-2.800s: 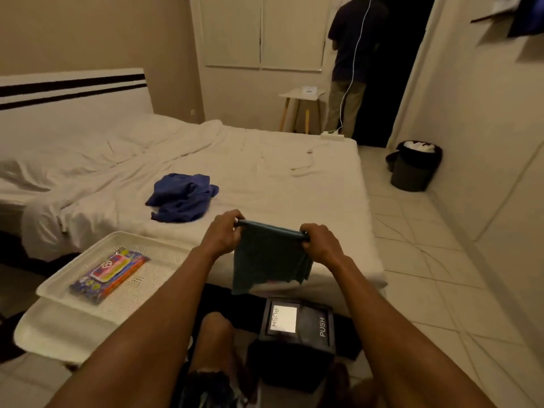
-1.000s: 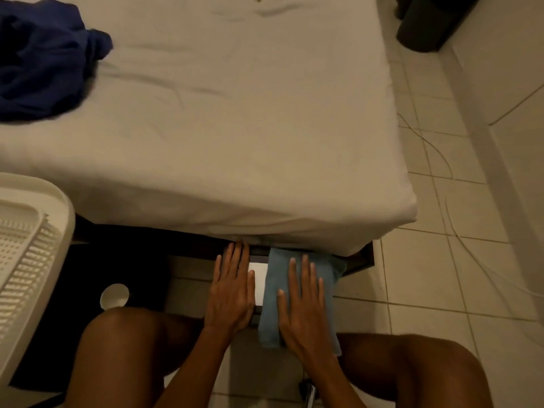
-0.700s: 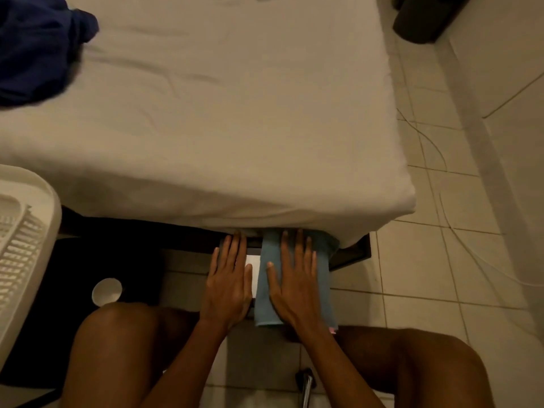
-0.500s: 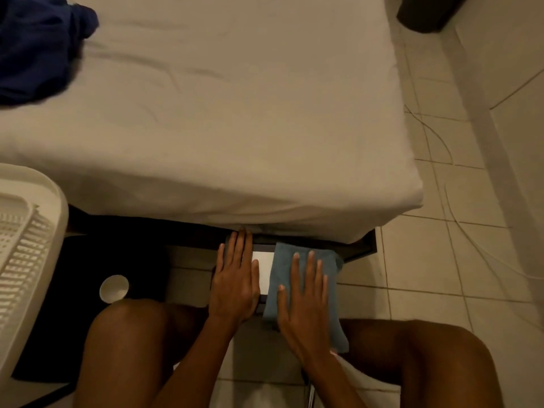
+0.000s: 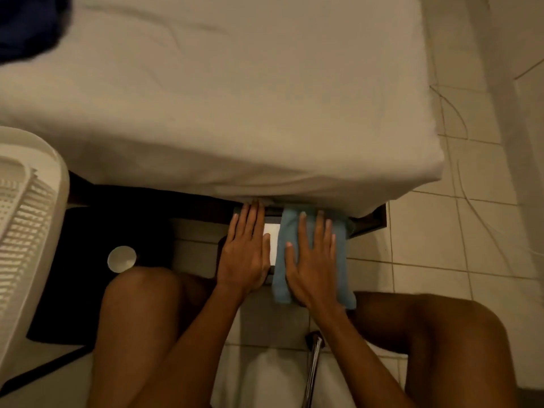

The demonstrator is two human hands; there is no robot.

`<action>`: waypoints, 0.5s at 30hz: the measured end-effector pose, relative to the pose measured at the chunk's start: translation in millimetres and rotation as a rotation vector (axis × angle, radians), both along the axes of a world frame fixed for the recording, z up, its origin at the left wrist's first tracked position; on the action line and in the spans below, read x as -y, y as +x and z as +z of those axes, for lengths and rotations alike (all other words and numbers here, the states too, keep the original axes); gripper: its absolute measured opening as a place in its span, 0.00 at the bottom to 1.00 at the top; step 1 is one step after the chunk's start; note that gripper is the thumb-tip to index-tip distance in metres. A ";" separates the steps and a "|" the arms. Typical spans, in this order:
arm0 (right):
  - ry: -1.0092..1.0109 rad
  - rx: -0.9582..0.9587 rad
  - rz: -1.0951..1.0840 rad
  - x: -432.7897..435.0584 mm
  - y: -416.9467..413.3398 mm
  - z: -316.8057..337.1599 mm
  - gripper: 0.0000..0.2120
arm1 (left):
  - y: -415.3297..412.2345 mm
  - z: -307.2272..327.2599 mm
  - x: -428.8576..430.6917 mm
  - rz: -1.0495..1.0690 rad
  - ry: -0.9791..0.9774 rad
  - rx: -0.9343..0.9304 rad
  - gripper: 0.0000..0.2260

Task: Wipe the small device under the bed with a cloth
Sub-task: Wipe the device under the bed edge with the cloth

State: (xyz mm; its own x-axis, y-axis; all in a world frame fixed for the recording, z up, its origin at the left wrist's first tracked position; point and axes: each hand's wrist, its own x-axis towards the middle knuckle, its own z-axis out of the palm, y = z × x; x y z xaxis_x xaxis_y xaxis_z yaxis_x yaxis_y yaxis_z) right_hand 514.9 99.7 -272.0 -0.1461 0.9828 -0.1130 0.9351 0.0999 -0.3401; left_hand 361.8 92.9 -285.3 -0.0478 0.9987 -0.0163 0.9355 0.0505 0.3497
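Observation:
A small black device with a white panel [image 5: 271, 240] sits on the floor, half under the edge of the bed [image 5: 235, 113]. A light blue cloth [image 5: 341, 245] lies folded over its right part. My right hand [image 5: 312, 260] presses flat on the cloth with straight, spread fingers. My left hand [image 5: 244, 251] rests flat on the device's left part, fingers straight, fingertips reaching the bed's underside. Most of the device is hidden under my hands and the cloth.
A white perforated tray [image 5: 23, 231] stands at the left. A dark mat [image 5: 88, 231] with a small white round lid [image 5: 121, 258] lies on the tiled floor. A dark blue garment [image 5: 26, 22] lies on the bed. My knees flank the device. A metal rod [image 5: 313, 369] stands below.
The cloth went from being held up in both hands to lying on the device. Over the last second my right hand slid the cloth back and forth, now forward toward the bed.

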 end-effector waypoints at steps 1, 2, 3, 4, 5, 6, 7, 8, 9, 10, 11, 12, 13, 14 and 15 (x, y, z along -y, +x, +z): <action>0.001 0.022 0.006 -14.3 0.3 2.7 0.31 | -0.9 1.3 -1.2 0.000 -0.008 0.003 0.26; -0.007 0.027 0.004 -20.6 2.4 3.1 0.31 | -1.7 1.3 0.2 0.000 -0.016 0.003 0.26; 0.004 0.023 -0.005 -18.6 3.9 1.4 0.31 | -1.5 0.8 1.1 -0.002 -0.014 -0.004 0.26; 0.008 0.008 -0.024 -7.6 6.0 0.8 0.31 | -0.6 0.6 -0.7 -0.001 -0.008 0.002 0.26; -0.009 -0.006 -0.027 12.1 8.7 2.7 0.30 | 0.4 1.5 -0.7 -0.003 -0.011 0.014 0.26; -0.033 -0.027 0.003 33.9 10.7 3.3 0.30 | -0.3 2.8 1.5 -0.006 -0.025 0.020 0.26; -0.046 -0.048 0.025 51.7 12.6 3.7 0.30 | -0.5 0.7 3.6 -0.004 -0.025 0.019 0.26; -0.034 -0.037 0.041 55.1 12.5 4.4 0.30 | -0.3 -1.0 4.2 -0.005 -0.009 -0.006 0.26; -0.024 -0.027 0.043 46.7 11.7 2.7 0.30 | -1.3 -1.4 2.1 0.000 -0.009 -0.008 0.26; -0.021 -0.024 0.042 31.0 8.0 1.6 0.30 | -1.8 -1.3 -0.2 0.000 -0.014 -0.004 0.26; -0.026 -0.013 0.038 11.8 2.9 3.7 0.30 | -1.5 -1.2 -0.5 -0.002 -0.020 -0.006 0.26; -0.024 -0.006 0.023 -4.4 -0.6 6.4 0.29 | -1.4 -1.2 0.7 0.007 -0.023 -0.010 0.26; -0.015 -0.005 0.009 -11.6 -2.7 7.7 0.29 | -1.6 -1.4 0.6 0.013 -0.022 -0.019 0.26; -0.010 -0.011 0.005 -8.0 -2.7 8.2 0.29 | -1.9 -1.0 -0.6 0.013 -0.020 -0.015 0.26; -0.011 -0.019 0.019 4.7 -0.2 7.8 0.29 | -1.4 -0.1 -0.9 0.008 -0.024 -0.014 0.26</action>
State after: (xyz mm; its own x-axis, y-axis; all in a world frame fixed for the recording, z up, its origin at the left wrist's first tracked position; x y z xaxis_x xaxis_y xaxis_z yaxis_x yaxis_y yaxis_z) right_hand 514.7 95.0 -264.2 -0.1669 0.9786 -0.1207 0.9265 0.1138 -0.3586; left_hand 360.4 93.7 -285.3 -0.0562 0.9976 -0.0395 0.9396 0.0662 0.3357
